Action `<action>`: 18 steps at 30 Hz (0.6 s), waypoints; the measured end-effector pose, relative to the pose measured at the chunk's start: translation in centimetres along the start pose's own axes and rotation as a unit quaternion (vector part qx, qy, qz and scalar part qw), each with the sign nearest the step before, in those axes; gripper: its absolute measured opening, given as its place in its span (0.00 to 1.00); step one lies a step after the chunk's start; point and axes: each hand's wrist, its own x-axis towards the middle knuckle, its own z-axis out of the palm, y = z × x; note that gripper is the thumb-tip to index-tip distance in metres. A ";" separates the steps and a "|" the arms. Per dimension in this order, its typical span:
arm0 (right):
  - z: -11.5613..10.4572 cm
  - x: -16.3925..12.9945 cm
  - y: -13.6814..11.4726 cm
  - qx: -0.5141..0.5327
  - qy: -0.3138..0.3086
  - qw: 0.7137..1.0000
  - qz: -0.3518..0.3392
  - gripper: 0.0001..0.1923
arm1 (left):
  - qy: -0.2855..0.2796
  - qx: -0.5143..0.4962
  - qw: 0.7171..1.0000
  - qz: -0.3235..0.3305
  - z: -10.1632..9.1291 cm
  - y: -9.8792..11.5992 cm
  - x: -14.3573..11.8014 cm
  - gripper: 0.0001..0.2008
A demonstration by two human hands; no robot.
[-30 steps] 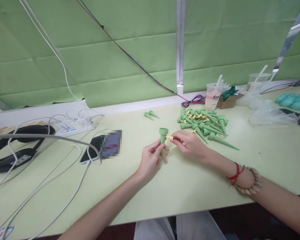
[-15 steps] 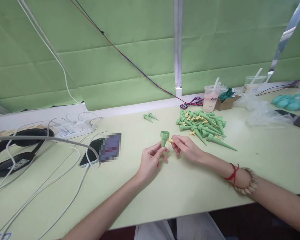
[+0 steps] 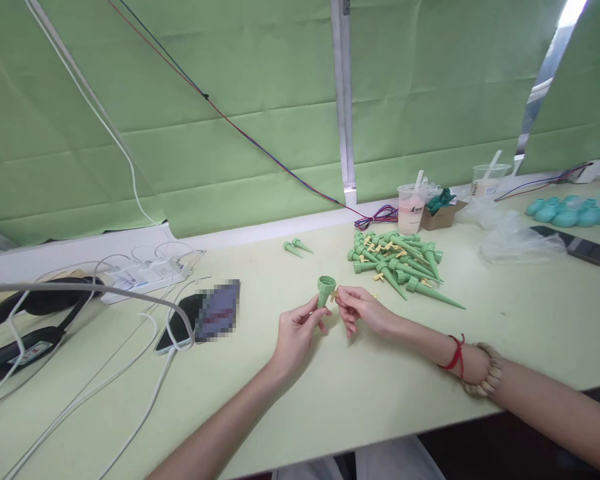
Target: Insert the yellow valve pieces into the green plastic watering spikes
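Note:
My left hand (image 3: 299, 331) is closed around a green plastic watering spike (image 3: 326, 289), its threaded open end facing up and its lower part hidden by the fingers. In a pinch, my right hand (image 3: 364, 310) holds a small yellow valve (image 3: 334, 295) against the side of the spike. The fingers partly cover the valve, and I cannot tell how deep it sits. Beyond my right hand lies a pile of green watering spikes (image 3: 395, 261) with yellow valves among them. Two more spikes (image 3: 299, 247) lie apart behind my left hand.
To the left are a phone (image 3: 180, 323), headphones (image 3: 45, 340), a power strip (image 3: 147, 277) and loose white cables. Drink cups (image 3: 411, 212), a small cardboard box (image 3: 443, 217), plastic bags (image 3: 520, 237), teal bulb-shaped pieces (image 3: 570, 212) and a dark phone (image 3: 580, 245) stand or lie at the right.
The view has tilted and shifted slightly, so everything sits a little lower and further left. Both hands keep their holds, with the yellow valve still at the spike's side.

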 end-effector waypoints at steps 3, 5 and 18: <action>0.1 -0.1 -0.3 -0.024 0.008 1.000 -0.013 0.22 | -0.016 0.000 1.000 -0.003 0.2 0.3 0.0 0.18; 0.2 -0.4 -0.4 -0.077 0.023 0.996 -0.041 0.21 | -0.019 -0.006 1.000 -0.004 0.2 0.4 0.0 0.20; -0.3 -0.3 -0.2 -0.195 0.087 0.975 -0.066 0.14 | -0.020 -0.030 0.999 -0.031 0.2 0.0 0.1 0.21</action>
